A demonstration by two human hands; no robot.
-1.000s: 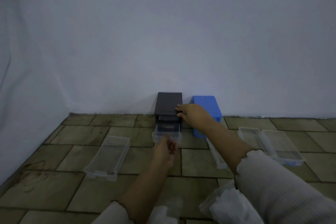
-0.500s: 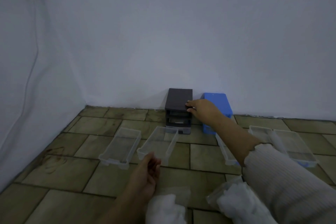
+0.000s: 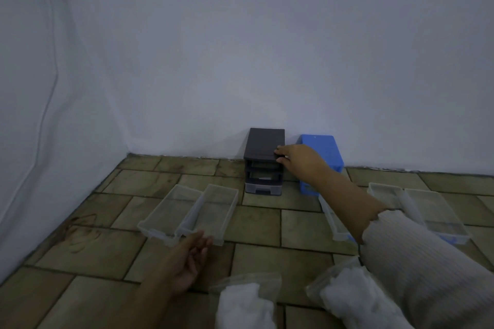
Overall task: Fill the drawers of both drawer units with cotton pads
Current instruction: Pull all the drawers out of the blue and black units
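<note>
Since half a second ago the second clear drawer has come to rest flat on the tiles, touching the first clear drawer along one long side, and the left hand has drawn back just short of its near edge. That hand lies palm-up and relaxed, fingers loosely straight, holding nothing. The right hand stays on the dark drawer unit, thumb and fingertips pinching its top front right corner.

The dark unit stands against the white wall. Its upper slots are open and hollow; one clear drawer sits in the bottom slot. The blue drawer unit stands just beside it on the right, with a narrow gap between them, partly hidden by the right forearm. Three more clear drawers lie right of the arm, one mostly covered by it. Bare tile floor is open between the left pair of drawers and the right arm, straight up to the dark unit's front.

The drawers are thin, translucent, rectangular plastic trays with low walls. The units are boxy, matte plastic. The floor is rough, olive-brown tile with dark grout and scuff stains at the left. Two clear bags of white cotton pads sit at the bottom edge, soft and lumpy, the right one against the ribbed knit sleeve. A white cable runs down the left wall.
</note>
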